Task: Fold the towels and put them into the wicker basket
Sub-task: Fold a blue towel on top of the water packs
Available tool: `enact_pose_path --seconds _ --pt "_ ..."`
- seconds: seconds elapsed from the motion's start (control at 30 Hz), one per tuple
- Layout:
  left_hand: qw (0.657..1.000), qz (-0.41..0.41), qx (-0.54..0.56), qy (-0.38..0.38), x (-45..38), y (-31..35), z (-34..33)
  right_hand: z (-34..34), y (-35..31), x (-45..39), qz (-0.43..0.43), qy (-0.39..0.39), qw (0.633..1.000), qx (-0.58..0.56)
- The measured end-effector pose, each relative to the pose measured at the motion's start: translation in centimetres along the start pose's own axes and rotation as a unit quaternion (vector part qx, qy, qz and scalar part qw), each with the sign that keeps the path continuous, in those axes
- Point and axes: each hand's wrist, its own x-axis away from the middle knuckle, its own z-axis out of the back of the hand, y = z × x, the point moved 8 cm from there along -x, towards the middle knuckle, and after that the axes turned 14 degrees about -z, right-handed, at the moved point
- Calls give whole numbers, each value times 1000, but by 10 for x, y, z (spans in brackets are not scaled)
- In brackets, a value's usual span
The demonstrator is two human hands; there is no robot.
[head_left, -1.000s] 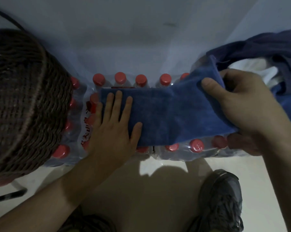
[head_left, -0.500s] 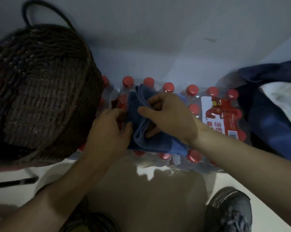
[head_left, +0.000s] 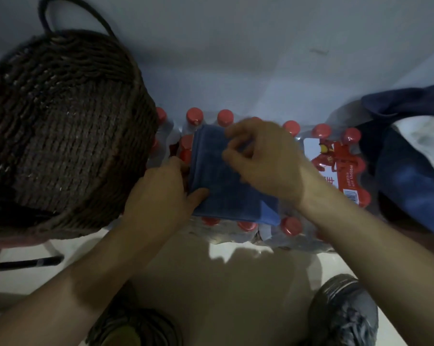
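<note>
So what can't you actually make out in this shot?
All in the head view:
- Wicker basket: its inside is hidden, only the outer wall faces the camera.
- Blue towel: both hands, left hand and right hand, cover parts of it.
- Right hand's fingertips: motion-blurred.
- Towel pile: cut off by the right edge.
- Bottle pack label: print too small.

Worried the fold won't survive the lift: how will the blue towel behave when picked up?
Blue towel is soft cloth, so probably floppy; its layers may splay unless pinched. Probably light: the left hand alone grips its edge.
</note>
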Motion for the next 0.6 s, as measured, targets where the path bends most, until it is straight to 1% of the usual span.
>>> enact_pose_path --seconds 0.03,0.07,0.1,0.2,0.27,0.33,0.4,0.5,0.6 --pt "1000 -7 -12 -6 0 2 -1 16 -5 -3 36 70 995 53" --pt "1000 -16 -23 -10 -1 4 -1 27 -6 -8 54 105 988 98" --pt "999 -25 -34 -13 -1 7 -1 30 -3 -16 51 101 984 138" --pt "996 -37 -78 -9 2 12 -1 25 18 -35 1 9 971 240" --pt "996 -41 -80 -12 2 11 -3 22 26 -37 -17 -8 969 248" --pt "998 -32 -43 -30 0 7 -7 23 30 -36 -32 -12 971 236" --pt "999 -12 6 -46 0 3 -11 27 33 -35 -39 -24 968 248" --pt "994 14 84 -63 3 4 -17 28 41 -25 -43 -88 961 260" --pt "984 1 155 -92 4 15 -23 34 51 -5 -40 -134 962 235"
